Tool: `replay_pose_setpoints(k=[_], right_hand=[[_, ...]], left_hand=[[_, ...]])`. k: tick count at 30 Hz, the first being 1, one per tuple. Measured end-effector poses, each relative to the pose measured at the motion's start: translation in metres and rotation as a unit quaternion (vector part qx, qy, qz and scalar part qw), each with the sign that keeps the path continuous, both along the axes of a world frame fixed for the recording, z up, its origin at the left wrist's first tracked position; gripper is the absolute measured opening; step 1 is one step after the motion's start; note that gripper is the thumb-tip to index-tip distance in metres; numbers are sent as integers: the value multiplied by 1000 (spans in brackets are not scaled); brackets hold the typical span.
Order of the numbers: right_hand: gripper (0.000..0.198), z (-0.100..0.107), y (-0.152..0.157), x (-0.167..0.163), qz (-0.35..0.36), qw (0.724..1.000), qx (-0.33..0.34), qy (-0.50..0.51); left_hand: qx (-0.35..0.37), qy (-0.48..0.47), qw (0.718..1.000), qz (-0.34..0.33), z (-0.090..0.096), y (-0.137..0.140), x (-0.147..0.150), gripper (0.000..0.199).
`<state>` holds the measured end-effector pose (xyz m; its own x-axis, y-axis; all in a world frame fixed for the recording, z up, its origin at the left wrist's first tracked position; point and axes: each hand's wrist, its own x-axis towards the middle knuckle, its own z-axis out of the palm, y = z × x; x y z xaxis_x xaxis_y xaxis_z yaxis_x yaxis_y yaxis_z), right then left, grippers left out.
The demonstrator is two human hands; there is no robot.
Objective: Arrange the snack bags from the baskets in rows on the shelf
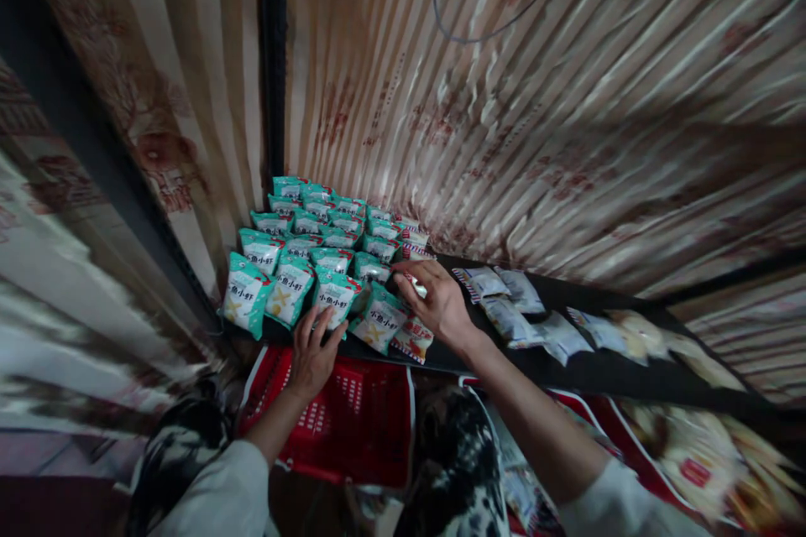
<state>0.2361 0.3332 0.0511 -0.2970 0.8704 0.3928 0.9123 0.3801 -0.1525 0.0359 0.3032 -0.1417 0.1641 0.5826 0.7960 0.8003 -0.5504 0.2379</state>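
Rows of teal-and-white snack bags (308,222) stand on a dark shelf (453,361). My left hand (313,350) has its fingers apart, with the fingertips against the lower front of one teal snack bag (336,295) in the front row. To the right, my right hand (441,302) is curled, thumb and fingers closed around a mostly hidden red-and-white snack bag (416,284). Just below it leans another red-and-white snack bag (414,339), beside a tilted teal bag (381,319). More striped bags (416,239) stand behind my right hand.
Several pale bags (513,320) lie flat along the shelf to the right. Below the shelf sit a red basket (378,428) and more red baskets holding packages (698,461). Dark metal posts (274,59) and a patterned, pleated curtain (390,84) border the shelf.
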Motion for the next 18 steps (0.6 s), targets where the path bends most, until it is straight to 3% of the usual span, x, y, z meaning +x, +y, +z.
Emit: replay_pose_setpoints(k=[5, 10, 18], right_hand=[[40, -22, -37, 1, 17, 997, -16, -67], [50, -45, -35, 1, 2, 995, -28, -98], [50, -47, -32, -2, 24, 997, -15, -67]], left_hand=[[-3, -6, 1000, -2, -2, 1, 0, 41], [4, -11, 1000, -1, -2, 2, 1, 41], [9, -15, 1000, -4, 0, 1, 1, 35]])
